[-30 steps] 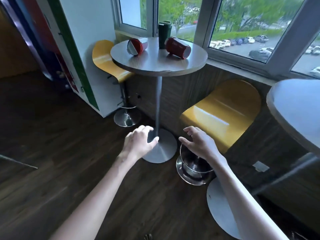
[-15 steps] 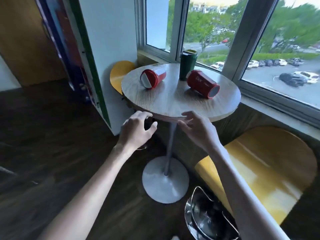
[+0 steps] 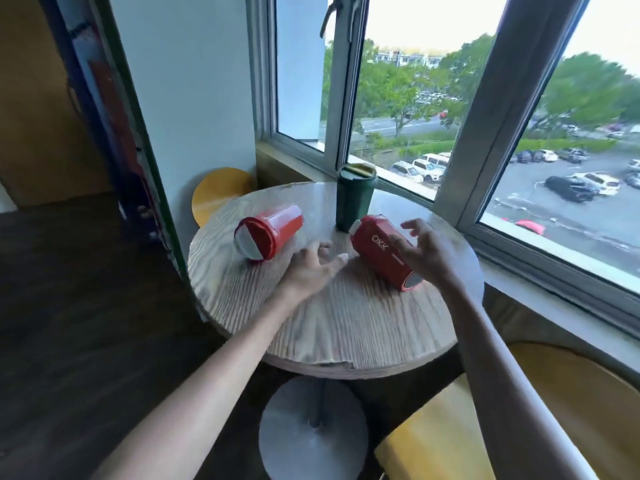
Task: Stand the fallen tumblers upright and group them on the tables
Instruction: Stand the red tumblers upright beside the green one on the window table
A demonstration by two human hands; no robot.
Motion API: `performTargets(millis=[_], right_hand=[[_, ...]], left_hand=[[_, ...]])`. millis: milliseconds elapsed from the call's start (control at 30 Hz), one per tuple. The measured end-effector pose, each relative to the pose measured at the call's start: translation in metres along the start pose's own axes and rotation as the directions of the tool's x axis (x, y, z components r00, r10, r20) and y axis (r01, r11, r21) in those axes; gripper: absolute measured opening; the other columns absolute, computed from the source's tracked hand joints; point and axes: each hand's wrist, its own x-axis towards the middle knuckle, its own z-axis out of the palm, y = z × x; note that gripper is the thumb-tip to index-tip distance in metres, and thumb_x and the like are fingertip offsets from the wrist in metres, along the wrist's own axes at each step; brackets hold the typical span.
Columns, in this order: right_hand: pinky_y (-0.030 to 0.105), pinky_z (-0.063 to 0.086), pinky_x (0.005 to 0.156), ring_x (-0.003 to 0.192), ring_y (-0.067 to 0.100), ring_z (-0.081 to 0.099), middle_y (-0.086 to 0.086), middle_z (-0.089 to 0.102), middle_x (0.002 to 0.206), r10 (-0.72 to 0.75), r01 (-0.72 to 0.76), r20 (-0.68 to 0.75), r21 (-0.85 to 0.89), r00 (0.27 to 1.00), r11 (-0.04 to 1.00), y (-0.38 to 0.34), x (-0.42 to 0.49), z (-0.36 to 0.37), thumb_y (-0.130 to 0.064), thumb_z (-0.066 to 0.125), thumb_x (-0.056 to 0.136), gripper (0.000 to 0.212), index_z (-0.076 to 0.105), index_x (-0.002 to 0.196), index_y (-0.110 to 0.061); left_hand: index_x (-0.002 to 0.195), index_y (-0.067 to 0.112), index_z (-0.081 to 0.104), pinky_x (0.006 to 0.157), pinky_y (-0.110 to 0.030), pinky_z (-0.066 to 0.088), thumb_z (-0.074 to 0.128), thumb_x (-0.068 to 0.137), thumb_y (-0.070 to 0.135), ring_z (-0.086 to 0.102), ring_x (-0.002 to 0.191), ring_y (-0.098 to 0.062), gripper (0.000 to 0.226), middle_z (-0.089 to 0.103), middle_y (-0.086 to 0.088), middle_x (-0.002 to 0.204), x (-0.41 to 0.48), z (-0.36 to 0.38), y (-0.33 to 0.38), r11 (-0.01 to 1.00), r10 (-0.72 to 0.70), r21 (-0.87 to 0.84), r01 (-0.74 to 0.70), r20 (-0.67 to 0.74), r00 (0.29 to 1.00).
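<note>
Head camera looks down on a round wooden table [image 3: 346, 323] by the window. Two red tumblers lie on their sides: one at the left [image 3: 268, 233], one marked OKK at the right [image 3: 377, 251]. A dark green tumbler [image 3: 355, 199] stands upright behind them. The left hand [image 3: 311, 268] hovers between the red ones, fingers relaxed, holding nothing. The right hand [image 3: 429, 254] is spread wide over the OKK tumbler, not gripping it.

2 red tumblers [image 3: 269, 234] [image 3: 381, 252] lying on table [image 3: 346, 327], green tumbler [image 3: 355, 199] upright.
</note>
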Motion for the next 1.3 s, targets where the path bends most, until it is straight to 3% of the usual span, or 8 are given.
performTargets(millis=[133,233,433,733,933,1100,1200,1300], right_hand=[[0.040,0.049,0.092,0.106,0.029,0.060,0.014,0.060,0.120,0.134,-0.169,0.239,0.132,0.962,0.977,0.009,0.040,0.001,-0.050,0.050,0.091,0.050,0.051,0.128,-0.016],[0.035,0.050,0.078,0.089,0.025,0.063,0.014,0.067,0.104,0.095,-0.167,0.368,0.170,0.925,0.971,0.007,0.047,-0.001,-0.044,0.045,0.095,0.043,0.062,0.113,-0.009],[0.028,0.048,0.058,0.059,0.008,0.062,0.005,0.066,0.078,0.030,-0.159,0.287,0.438,0.957,0.885,0.017,0.042,0.011,-0.035,0.051,0.095,0.029,0.060,0.101,-0.008],[0.026,0.051,0.076,0.101,0.022,0.064,0.005,0.061,0.118,-0.051,-0.005,0.059,0.695,0.997,0.719,0.029,0.025,0.000,-0.029,0.072,0.082,0.056,0.046,0.131,-0.023],[0.034,0.047,0.100,0.118,0.016,0.058,0.007,0.059,0.128,-0.061,0.056,-0.020,0.724,0.998,0.687,0.040,0.009,0.003,-0.013,0.074,0.079,0.061,0.044,0.132,-0.014],[0.029,0.048,0.101,0.122,0.017,0.055,0.009,0.055,0.134,-0.053,0.065,-0.039,0.710,0.998,0.701,0.040,0.001,0.003,-0.013,0.075,0.080,0.068,0.039,0.138,-0.010],[0.007,0.048,0.084,0.121,0.017,0.054,0.008,0.053,0.133,-0.048,0.074,-0.057,0.668,0.997,0.741,0.037,-0.003,0.003,-0.010,0.072,0.082,0.070,0.034,0.141,-0.008],[0.000,0.045,0.073,0.119,0.018,0.054,0.007,0.053,0.129,-0.033,0.054,-0.044,0.642,0.998,0.765,0.035,-0.007,0.001,-0.015,0.070,0.084,0.069,0.033,0.142,-0.009]], left_hand=[[0.129,0.015,0.046,0.093,-0.030,0.046,0.065,0.080,0.051,0.060,0.107,-0.018,0.064,0.062,-0.001,0.116,0.044,0.026,0.006,0.993,-0.087,-0.071,0.095,0.113,0.990],[0.122,0.016,0.049,0.091,-0.039,0.052,0.068,0.073,0.055,0.065,0.098,-0.022,0.066,0.065,-0.003,0.111,0.061,0.039,0.008,0.981,-0.086,-0.164,0.106,0.128,0.988],[0.124,0.018,0.051,0.093,-0.033,0.050,0.072,0.076,0.045,0.063,0.100,-0.016,0.059,0.063,0.002,0.111,0.063,0.052,0.006,0.955,0.003,-0.298,0.009,0.041,0.999],[0.129,0.020,0.044,0.081,-0.005,0.043,0.072,0.081,0.031,0.059,0.103,-0.009,0.057,0.058,0.007,0.118,0.063,0.039,0.038,0.899,0.293,-0.309,-0.310,-0.102,0.951],[0.132,0.022,0.043,0.095,-0.038,0.052,0.076,0.076,0.022,0.058,0.115,-0.019,0.065,0.053,-0.003,0.133,0.060,0.045,0.038,0.860,0.405,-0.324,-0.395,-0.038,0.913],[0.135,0.015,0.041,0.093,-0.025,0.051,0.074,0.079,0.016,0.055,0.115,-0.014,0.066,0.051,0.001,0.130,0.054,0.048,0.044,0.848,0.390,-0.380,-0.368,-0.020,0.920],[0.137,0.016,0.039,0.087,-0.013,0.050,0.073,0.080,0.020,0.056,0.112,-0.012,0.066,0.053,0.000,0.127,0.051,0.052,0.042,0.866,0.350,-0.376,-0.330,-0.018,0.937],[0.136,0.015,0.040,0.082,-0.007,0.047,0.071,0.082,0.022,0.058,0.110,-0.010,0.063,0.056,0.002,0.123,0.046,0.053,0.039,0.883,0.317,-0.357,-0.304,-0.021,0.948]])
